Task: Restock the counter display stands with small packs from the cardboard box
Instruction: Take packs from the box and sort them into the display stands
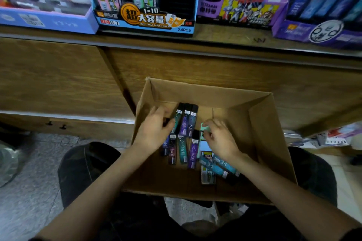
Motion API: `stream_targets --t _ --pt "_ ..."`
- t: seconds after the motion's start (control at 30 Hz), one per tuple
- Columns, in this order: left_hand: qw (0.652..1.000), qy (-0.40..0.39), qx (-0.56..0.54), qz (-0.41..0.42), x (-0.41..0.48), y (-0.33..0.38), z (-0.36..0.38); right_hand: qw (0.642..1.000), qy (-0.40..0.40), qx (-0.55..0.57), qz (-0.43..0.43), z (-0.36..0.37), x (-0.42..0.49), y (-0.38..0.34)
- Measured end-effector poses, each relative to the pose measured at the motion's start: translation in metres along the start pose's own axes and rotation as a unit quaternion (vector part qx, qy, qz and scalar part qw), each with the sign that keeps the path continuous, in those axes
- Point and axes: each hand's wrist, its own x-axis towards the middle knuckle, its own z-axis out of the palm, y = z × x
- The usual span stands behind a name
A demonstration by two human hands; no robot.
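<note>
Worktop (pixel 225 33) at 12 o'clock, display stands (pixel 146 23) in a row on it. Cardboard box (pixel 270 133) below it, open, between the person's knees. Small packs (pixel 186 123) lie loose on the box bottom, more toward 5 o'clock. Left hand (pixel 154 133) at their 9 o'clock, against the upper row; fingers blurred, grip cannot be told. Right hand (pixel 221 139) at 3 o'clock, fingers curled, pinching a mint-green pack (pixel 205 128).
</note>
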Motion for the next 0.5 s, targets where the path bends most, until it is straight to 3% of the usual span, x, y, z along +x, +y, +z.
stream_targets --t 0.07,0.17,0.37,0.5 --pt "0.993 -0.049 -0.053 -0.092 0.022 0.0 0.021 0.986 -0.019 0.089 0.136 -0.007 0.014 0.003" --pt "0.983 -0.063 -0.098 -0.142 0.044 -0.005 0.046 0.955 -0.029 0.205 0.213 -0.006 0.038 -0.005" --pt "0.985 -0.063 -0.083 -0.139 0.069 -0.009 0.064 0.858 -0.012 0.371 0.355 0.023 0.073 -0.029" --pt "0.98 -0.127 -0.054 -0.141 0.078 -0.013 0.061 0.843 -0.02 0.37 0.389 0.025 0.078 -0.032"
